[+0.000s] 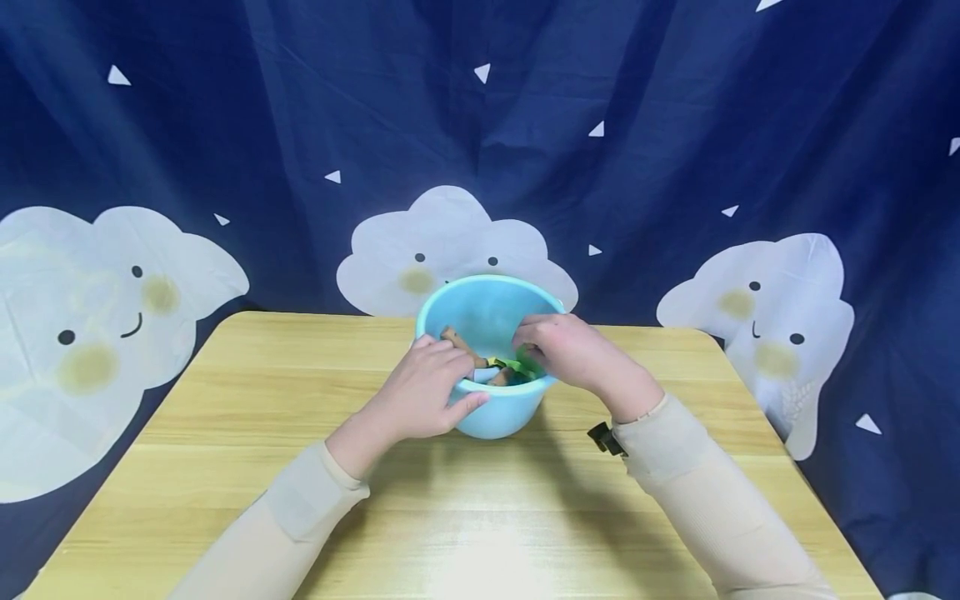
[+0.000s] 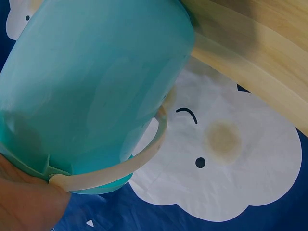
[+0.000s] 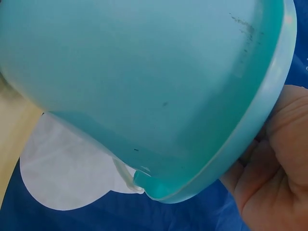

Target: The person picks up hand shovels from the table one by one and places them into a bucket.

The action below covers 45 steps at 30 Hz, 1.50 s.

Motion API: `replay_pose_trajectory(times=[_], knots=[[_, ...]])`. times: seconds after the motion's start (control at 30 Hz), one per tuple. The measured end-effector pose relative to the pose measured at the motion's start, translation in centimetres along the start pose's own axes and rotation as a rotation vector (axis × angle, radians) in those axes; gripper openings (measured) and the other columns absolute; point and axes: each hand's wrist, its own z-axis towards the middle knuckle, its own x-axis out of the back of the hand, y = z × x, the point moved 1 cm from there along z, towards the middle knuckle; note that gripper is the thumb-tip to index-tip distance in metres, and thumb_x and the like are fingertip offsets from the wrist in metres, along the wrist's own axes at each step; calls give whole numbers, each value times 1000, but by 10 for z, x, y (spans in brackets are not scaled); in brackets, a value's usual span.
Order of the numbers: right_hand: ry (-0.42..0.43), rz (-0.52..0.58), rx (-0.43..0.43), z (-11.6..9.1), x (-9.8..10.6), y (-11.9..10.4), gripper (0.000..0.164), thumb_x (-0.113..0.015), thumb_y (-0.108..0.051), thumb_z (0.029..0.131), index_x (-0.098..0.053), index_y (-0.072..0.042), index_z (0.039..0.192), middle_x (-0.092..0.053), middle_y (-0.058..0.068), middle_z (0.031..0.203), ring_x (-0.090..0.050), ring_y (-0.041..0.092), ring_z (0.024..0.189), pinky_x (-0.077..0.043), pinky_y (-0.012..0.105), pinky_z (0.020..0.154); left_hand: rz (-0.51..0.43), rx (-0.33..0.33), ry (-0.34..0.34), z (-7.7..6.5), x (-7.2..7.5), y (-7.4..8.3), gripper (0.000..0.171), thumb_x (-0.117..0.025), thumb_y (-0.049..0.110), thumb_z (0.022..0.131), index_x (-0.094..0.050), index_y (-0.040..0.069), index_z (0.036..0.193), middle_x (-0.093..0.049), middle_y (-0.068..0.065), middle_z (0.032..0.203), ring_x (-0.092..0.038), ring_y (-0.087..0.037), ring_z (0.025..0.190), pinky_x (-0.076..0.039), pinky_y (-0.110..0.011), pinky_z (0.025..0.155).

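A light blue bucket (image 1: 495,414) stands upright on the wooden table, its opening facing me. My left hand (image 1: 420,387) grips the near left part of its rim, thumb outside and fingers over the edge. My right hand (image 1: 566,350) reaches over the right side of the rim, with its fingers bent down inside. Just below those fingers is a green thing (image 1: 519,367); whether they pinch it is hidden. A brown wooden-looking piece (image 1: 459,342) leans inside the bucket, among other small things partly covered by the left hand and the rim.
The wooden table (image 1: 247,467) extends around the bucket. The bucket's pale handle (image 2: 110,173) hangs down outside its wall. A dark blue curtain (image 1: 285,100) with white clouds hangs behind the table. A black buckle (image 1: 606,438) sticks out at the right cuff.
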Motion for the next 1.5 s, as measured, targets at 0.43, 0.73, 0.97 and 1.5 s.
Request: replay_pose_trajectory(times=[0.43,0.73,0.97,1.5], knots=[[-134,92,-4,8,-1,-7,22,-72,8,84,-65,-12,76,-51,-4,72,-46,12,71,-42,30,69,5,15,-18,0,-1,0,43,-56,50,95,-69,12,111,-71,2,104,-60,-18,99,-39,-39,84],[-211,200,-74,7,2,-10,8,-76,-7,88,-71,-13,84,-60,-8,77,-54,11,74,-48,30,73,28,0,-9,2,0,2,43,-54,51,95,-69,13,110,-71,1,105,-61,-18,100,-40,-39,85],[-233,243,-81,9,0,-7,3,-75,-13,91,-73,-11,88,-64,-9,81,-56,9,75,-49,30,74,30,9,-11,1,0,0,44,-54,51,95,-69,13,112,-71,2,106,-61,-18,101,-39,-38,85],[-353,326,-100,13,0,-2,8,-70,-18,95,-78,-16,92,-70,-11,84,-61,5,76,-51,28,74,20,9,-1,2,0,1,37,-55,50,95,-65,14,93,-71,1,104,-62,-17,98,-38,-39,85]])
